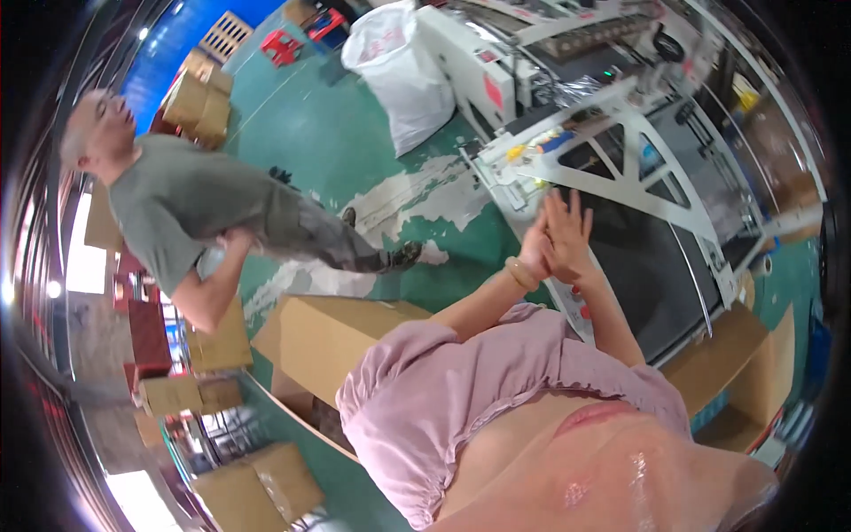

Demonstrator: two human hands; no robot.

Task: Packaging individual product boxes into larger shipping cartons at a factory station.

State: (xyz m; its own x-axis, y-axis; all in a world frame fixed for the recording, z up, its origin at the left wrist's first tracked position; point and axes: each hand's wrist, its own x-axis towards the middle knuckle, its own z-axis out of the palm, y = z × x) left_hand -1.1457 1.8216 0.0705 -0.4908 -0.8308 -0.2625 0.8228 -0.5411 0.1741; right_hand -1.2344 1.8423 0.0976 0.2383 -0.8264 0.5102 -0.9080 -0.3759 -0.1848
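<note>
My left hand, with a pale bangle at its wrist, meets my right hand palm to palm in front of my body. The right hand's fingers are stretched out and slightly spread. Behind it, the left hand's fingers are partly hidden but look extended. Neither hand shows anything in it. Both are held over the near side of a machine with a white frame and a black belt. Red buttons sit on its edge, below the right hand.
Open cardboard boxes stand at my left and right. A person in a grey-green shirt stands on the left. Beyond the machine's corner is a white sack. More cartons are stacked at the lower left.
</note>
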